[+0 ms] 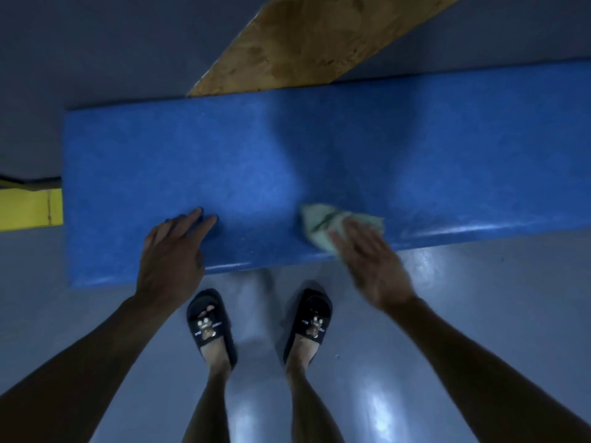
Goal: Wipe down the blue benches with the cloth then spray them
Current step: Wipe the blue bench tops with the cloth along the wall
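Note:
A long blue bench (319,155) runs across the view from left to right. My right hand (371,260) presses a pale green cloth (326,222) flat onto the bench's near edge, fingers stretched out over it; the hand is blurred. My left hand (172,251) rests flat on the bench near its left end, fingers straight. No spray bottle shows.
My two feet in dark slippers (211,327) stand on the glossy grey floor (479,298) just in front of the bench. A brown board (303,39) slants away behind the bench. A yellow block (28,209) sits at the bench's left end.

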`<state>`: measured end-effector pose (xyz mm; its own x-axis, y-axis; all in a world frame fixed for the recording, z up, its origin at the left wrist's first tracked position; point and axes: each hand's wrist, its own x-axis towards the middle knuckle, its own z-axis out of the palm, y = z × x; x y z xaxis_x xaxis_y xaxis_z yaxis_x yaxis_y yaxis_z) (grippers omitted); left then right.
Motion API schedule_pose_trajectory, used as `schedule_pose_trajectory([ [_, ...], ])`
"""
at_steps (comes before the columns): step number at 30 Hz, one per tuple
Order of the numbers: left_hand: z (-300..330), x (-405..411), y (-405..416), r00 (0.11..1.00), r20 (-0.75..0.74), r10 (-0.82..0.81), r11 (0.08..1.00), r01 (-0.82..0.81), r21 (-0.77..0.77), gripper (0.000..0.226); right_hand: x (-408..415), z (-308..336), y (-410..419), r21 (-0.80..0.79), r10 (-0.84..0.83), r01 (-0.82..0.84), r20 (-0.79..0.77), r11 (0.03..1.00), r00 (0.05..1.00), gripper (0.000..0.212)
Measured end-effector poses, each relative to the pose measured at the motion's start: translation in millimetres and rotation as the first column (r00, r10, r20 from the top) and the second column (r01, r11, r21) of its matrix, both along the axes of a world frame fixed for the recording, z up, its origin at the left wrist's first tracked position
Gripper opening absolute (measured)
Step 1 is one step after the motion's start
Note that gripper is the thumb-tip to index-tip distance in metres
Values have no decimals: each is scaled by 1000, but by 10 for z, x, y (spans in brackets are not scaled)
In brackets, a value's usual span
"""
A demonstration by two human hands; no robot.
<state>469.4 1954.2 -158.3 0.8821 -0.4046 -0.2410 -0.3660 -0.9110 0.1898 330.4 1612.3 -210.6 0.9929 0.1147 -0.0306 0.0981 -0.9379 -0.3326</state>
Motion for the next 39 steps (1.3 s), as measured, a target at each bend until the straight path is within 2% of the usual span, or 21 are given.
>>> schedule_pose_trajectory([
  [3,-48,2,183,1000,-6,9,1000,-9,11,68,30,16,-196,-4,-377,377,-27,926,926,56],
  [6,-94,14,377,1000,23,-3,1000,3,6,74,205,-67,327,40,-713,712,16,701,701,53],
  [8,-106,38,507,999,36,-2,1000,2,7,75,366,-104,926,97,-798,794,13,601,602,54],
  [10,-109,63,619,999,40,10,1000,-11,8,75,440,-83,1608,125,-710,703,16,700,704,53],
  [13,-98,100,754,999,35,13,1000,-12,-9,68,420,24,2295,149,-272,271,-17,951,962,53],
  [14,-96,118,799,999,36,11,1000,-10,-12,66,431,31,2278,160,-106,107,-14,981,994,54],
  [16,-72,169,873,999,34,-7,1000,8,-16,67,495,35,1917,95,152,-154,27,984,988,56],
  [18,-53,232,943,1000,22,-9,1000,10,-30,69,535,1,1375,-9,204,-204,43,979,978,56],
  [19,-53,252,964,1000,18,-1,999,2,-38,71,519,-8,1083,-37,112,-110,52,993,992,55],
  [21,-51,303,1034,1000,17,13,998,-12,-62,74,437,35,690,-46,-223,225,41,973,974,54],
  [24,-91,380,1194,999,36,10,996,-7,-87,72,386,-17,876,12,-703,703,-4,711,711,51],
  [26,-116,416,1303,998,59,-3,995,9,-102,65,510,-109,1406,70,-836,833,42,548,547,51],
  [27,-130,436,1357,997,75,-10,994,18,-106,62,597,-140,1736,103,-854,848,53,520,517,51],
  [28,-142,451,1398,996,86,-21,994,31,-109,62,664,-132,2098,115,-843,836,62,537,534,52],
  [30,-169,475,1481,994,96,-48,993,58,-102,62,696,-65,2809,100,-713,707,47,700,700,53],
  [32,-186,507,1554,994,94,-57,993,66,-93,63,616,68,3303,109,-428,434,-69,894,901,57],
  [33,-194,531,1577,994,90,-60,994,68,-89,64,582,100,3355,128,-279,290,-96,949,956,61],
  [35,-192,588,1620,995,87,-57,994,64,-83,63,570,118,3083,117,-8,18,-86,993,996,67],
  [37,-191,667,1652,994,96,-60,994,68,-89,59,603,101,2526,1,237,-238,-83,971,968,68],
  [38,-193,707,1669,993,95,-64,993,73,-92,60,622,73,2196,-29,262,-267,-101,963,960,65],
  [39,-208,747,1689,994,91,-67,993,76,-93,60,628,69,1886,-34,197,-202,-124,979,973,59],
])
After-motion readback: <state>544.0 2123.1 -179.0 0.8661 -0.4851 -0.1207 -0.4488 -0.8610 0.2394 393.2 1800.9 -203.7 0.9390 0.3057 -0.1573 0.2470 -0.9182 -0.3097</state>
